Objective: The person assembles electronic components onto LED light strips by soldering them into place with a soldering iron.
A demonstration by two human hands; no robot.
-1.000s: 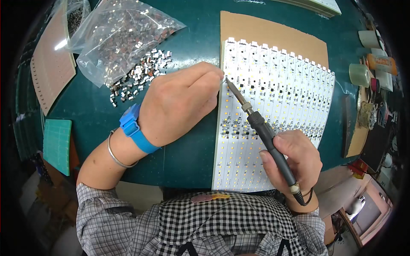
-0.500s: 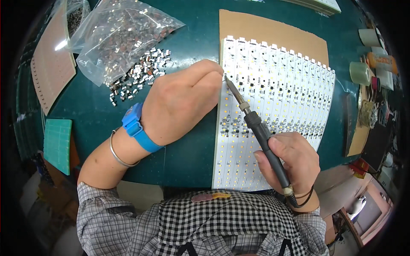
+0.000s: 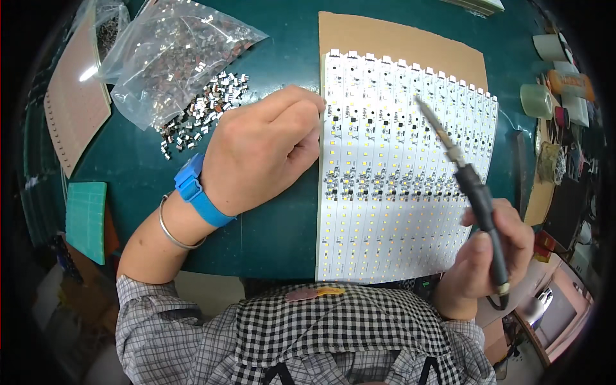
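Observation:
A white LED circuit board panel (image 3: 359,247), made of many narrow strips with yellow LEDs and small black parts, lies right of the middle. My left hand (image 3: 266,144) is closed by the panel's left edge, near its upper end. Whatever its pinched fingertips hold is hidden. A blue wrist strap (image 3: 204,196) and a metal bangle are on that wrist. In my right hand (image 3: 491,253) is a soldering iron (image 3: 478,192), gripped by its dark handle. The iron's tip points up and left over the upper part of the panel, and I cannot tell whether it touches.
Cardboard (image 3: 404,35) lies beneath the panel. At the upper left, a clear plastic bag (image 3: 173,54) of small connectors rests beside a loose pile of connectors (image 3: 208,109). A green mat (image 3: 85,218) sits far left. Tape rolls (image 3: 536,101) line the right side.
My right hand and the soldering iron have moved right, and the tip has left the spot beside my left fingertips. The left hand stays at the panel's edge. The whole view has shifted slightly.

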